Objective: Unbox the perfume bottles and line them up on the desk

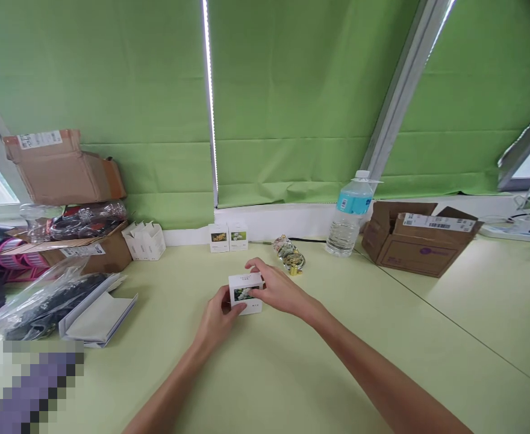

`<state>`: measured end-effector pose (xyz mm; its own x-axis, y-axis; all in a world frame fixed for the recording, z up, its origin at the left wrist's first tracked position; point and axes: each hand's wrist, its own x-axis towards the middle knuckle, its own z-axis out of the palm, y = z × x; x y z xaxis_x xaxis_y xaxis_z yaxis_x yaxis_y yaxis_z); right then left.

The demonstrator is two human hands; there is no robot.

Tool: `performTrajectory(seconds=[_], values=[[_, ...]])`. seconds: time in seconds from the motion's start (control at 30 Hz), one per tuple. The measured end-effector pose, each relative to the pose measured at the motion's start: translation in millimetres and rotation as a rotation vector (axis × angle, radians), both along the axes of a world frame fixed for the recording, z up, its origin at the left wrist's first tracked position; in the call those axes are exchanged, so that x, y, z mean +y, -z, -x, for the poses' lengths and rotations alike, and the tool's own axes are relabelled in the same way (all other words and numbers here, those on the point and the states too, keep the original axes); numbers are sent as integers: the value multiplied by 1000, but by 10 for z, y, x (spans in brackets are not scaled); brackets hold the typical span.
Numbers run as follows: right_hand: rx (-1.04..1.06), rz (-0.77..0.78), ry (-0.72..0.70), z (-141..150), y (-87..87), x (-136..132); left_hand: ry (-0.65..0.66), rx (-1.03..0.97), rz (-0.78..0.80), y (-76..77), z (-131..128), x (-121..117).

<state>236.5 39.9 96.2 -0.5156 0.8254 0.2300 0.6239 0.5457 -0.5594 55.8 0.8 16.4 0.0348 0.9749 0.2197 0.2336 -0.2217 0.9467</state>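
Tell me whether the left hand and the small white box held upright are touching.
Touching. The head view shows the left hand gripping the white box, its thumb against the lower front and fingers at the left side.

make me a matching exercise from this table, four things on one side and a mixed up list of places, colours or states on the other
1. water bottle
2. blinds
3. nearest flower-picture box
4. pair of small flower-picture boxes

A. between the left hand and right hand
B. side by side
C. wearing a blue label
D. green and hanging

Pairs: 1-C, 2-D, 3-A, 4-B
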Motion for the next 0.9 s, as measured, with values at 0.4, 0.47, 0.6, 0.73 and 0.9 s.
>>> performTrajectory(seconds=[0.4,0.47,0.6,0.73,0.9], values=[[56,41,-72,-50,16,79,26,27,39,9,41,-30],[55,52,-68,-50,12,88,30,26,50,7,40,-30],[38,58,-80,-56,-32,74,27,19,57,15,40,-26],[21,3,-108,-54,-66,27,35,3,47,13,41,-26],[-2,17,-55,-30,-85,2,41,18,45,-14,42,-48]])
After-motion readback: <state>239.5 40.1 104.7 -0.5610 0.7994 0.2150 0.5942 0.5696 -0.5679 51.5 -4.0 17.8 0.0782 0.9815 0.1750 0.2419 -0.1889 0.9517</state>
